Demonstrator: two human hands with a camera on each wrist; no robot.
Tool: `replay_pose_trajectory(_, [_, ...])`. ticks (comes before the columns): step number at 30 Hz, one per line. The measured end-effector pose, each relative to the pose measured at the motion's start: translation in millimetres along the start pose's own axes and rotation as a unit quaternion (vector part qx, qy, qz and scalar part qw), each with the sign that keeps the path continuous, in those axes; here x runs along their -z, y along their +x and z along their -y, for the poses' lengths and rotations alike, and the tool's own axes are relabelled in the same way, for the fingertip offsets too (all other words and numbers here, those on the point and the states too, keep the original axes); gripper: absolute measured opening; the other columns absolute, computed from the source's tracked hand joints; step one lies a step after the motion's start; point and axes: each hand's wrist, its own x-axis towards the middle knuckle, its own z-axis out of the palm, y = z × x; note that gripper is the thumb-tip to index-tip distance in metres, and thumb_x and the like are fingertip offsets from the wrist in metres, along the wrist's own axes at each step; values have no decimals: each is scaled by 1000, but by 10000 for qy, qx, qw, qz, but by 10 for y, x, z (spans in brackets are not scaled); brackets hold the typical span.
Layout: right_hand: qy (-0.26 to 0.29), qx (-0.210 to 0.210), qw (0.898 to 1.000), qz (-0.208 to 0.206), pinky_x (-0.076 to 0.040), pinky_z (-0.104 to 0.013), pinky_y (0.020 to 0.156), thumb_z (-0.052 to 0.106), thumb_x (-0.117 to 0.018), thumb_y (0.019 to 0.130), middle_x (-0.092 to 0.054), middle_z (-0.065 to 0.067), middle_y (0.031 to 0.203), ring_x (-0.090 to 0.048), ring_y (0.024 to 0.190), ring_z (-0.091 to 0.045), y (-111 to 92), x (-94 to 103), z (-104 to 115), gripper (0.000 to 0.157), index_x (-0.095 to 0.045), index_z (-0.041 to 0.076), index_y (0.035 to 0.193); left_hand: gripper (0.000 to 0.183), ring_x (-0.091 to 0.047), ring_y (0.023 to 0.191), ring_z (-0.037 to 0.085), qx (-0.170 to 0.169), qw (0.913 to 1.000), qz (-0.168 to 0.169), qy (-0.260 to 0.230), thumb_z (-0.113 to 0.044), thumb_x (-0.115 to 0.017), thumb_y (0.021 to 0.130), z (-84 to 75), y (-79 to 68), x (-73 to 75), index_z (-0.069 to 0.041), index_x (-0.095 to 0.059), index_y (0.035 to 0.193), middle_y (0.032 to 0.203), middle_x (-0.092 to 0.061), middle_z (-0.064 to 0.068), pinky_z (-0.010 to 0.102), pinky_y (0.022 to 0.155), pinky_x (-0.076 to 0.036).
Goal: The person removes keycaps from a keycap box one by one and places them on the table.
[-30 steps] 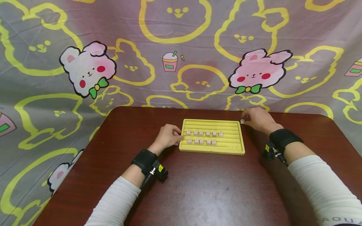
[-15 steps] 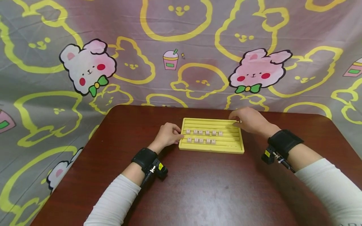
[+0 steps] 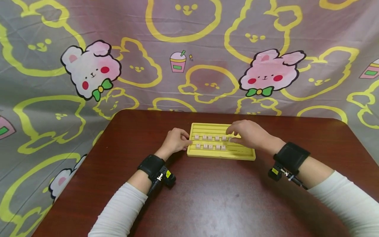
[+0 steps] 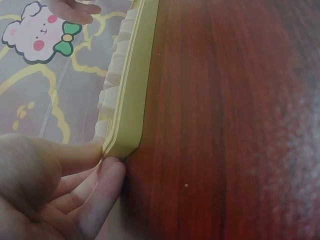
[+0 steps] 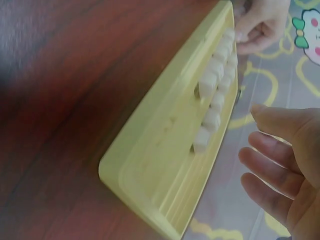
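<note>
Yellow tray (image 3: pixel 207 127) part-hidden by R hand (image 3: pixel 248 133), tiles (image 3: pixel 210 138) inside, cloth (image 3: pixel 165 85) behind tbl (image 3: pixel 207 191)

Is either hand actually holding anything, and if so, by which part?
The left hand pinches the yellow tray by its left edge, between thumb and fingers. The right hand holds nothing; its fingers are apart.

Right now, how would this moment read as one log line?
left hand: pinches edge of yellow tray | right hand: above yellow tray, holding nothing | pale blocks: two rows in yellow tray
</note>
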Motion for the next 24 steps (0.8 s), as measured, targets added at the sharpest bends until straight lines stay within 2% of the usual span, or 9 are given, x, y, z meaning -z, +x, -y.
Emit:
replay_pose_trajectory(11, [56,363,9993,61,-54,-33,78,27,-77,80,-71,-1,102,-66,89,-15,7,-145,164,30,-73,12,106,30,-67,61,16,105,9999,25,-46,-15,-73,82,-6,8,3,2,-66,107,85,-70,14,27,57,-56])
replay_pose_trajectory(24, [-53,251,9996,133,-54,-32,78,25,-76,80,-71,-1,100,-66,86,-13,15,-273,184,26,-73,13,103,30,-67,61,17,135,9999,48,6,-15,-73,82,-21,6,10,2,-66,106,82,-69,13,27,55,-55])
